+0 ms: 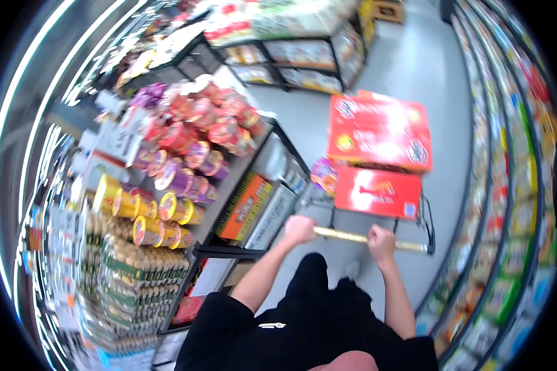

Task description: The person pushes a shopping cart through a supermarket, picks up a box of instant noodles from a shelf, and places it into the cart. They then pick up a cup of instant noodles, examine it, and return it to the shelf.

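Both my hands are wrapped round the pale handle (346, 235) of a shopping cart. My left hand (300, 229) grips its left end, close to the corner of a shelf. Farther right along the bar, my right hand (381, 241) is closed on it, with a stretch of handle showing beyond. The cart (428, 229) carries a large red box (377, 131) at the front and a smaller red box (379, 193) nearer the handle. A round purple and orange package (324, 175) sits at the cart's left side. The boxes hide most of the basket.
On my left, a display shelf (263, 133) holds red, purple and yellow tubs (161, 232) and stacked egg packs (139, 263). Long shelves of packaged goods (513, 247) curve along my right. Ahead stands another loaded display (297, 52), with grey aisle floor (408, 49) beside it.
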A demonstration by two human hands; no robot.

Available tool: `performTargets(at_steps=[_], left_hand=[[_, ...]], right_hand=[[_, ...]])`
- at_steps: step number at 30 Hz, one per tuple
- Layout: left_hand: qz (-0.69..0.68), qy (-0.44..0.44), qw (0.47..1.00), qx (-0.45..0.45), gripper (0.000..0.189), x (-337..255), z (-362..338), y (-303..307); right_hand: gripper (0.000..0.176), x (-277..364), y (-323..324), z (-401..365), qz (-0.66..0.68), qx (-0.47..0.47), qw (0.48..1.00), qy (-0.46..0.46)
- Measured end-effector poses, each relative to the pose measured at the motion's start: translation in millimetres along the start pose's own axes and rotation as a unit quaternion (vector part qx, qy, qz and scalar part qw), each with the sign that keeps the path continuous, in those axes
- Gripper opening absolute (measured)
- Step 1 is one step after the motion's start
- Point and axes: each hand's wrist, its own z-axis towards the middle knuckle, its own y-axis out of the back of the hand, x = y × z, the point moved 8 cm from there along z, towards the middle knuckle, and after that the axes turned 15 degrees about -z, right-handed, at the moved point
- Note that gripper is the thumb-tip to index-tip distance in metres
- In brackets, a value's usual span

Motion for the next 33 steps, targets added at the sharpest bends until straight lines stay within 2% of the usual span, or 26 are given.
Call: performTargets(at_steps=[1, 5, 13, 17, 19, 20, 22, 26, 28, 29, 31, 33], left_hand=[[-0.002, -0.012, 1.0, -0.003, 0.015, -6, -3, 7], [-0.034, -0.024, 0.999, -0.022, 0.013, -4, -4, 10], [-0.049, -0.016, 0.999, -0.004, 0.011, -6, -2, 11], [-0.056, -0.021, 0.998, -0.017, 0.012, -8, 0, 11], [-0.052, -0.014, 0.999, 0.002, 0.013, -8, -2, 11], [-0.049, -0.019, 0.999, 0.0, 0.012, -8, -3, 12], [-0.041, -0.025, 0.999, 0.007, 0.013, -8, -5, 13], [-0.044, -0.042, 0.998, 0.001, 0.013, -9, -5, 14], [-0.047, -0.037, 0.998, -0.001, 0.012, -8, -5, 13], [-0.05, -0.027, 0.998, -0.001, 0.012, -7, -5, 14], [-0.049, -0.033, 0.998, -0.001, 0.012, -9, -7, 14], [-0.047, -0.037, 0.998, -0.003, 0.013, -9, -8, 17]], right_hand=[[0.01, -4, -7, 5, -0.005, 0.03, 0.999, -0.033], [0.012, 1, -11, 17, -0.018, 0.094, 0.993, -0.066], [0.014, 11, -4, 19, -0.055, 0.052, 0.997, -0.012], [0.013, 8, 6, 22, 0.019, 0.029, 0.999, -0.01], [0.011, 36, 58, 27, 0.058, -0.13, 0.985, 0.093], [0.017, 42, 73, 35, 0.039, -0.099, 0.99, 0.095], [0.023, 75, 119, 53, -0.061, -0.204, 0.966, 0.144], [0.028, 68, 115, 84, -0.145, -0.184, 0.96, 0.153], [0.024, 60, 95, 91, -0.197, -0.127, 0.957, 0.172], [0.024, 57, 94, 93, -0.202, -0.13, 0.956, 0.166], [0.022, 53, 82, 96, -0.192, -0.071, 0.962, 0.178], [0.019, 51, 79, 97, -0.206, -0.087, 0.957, 0.183]])
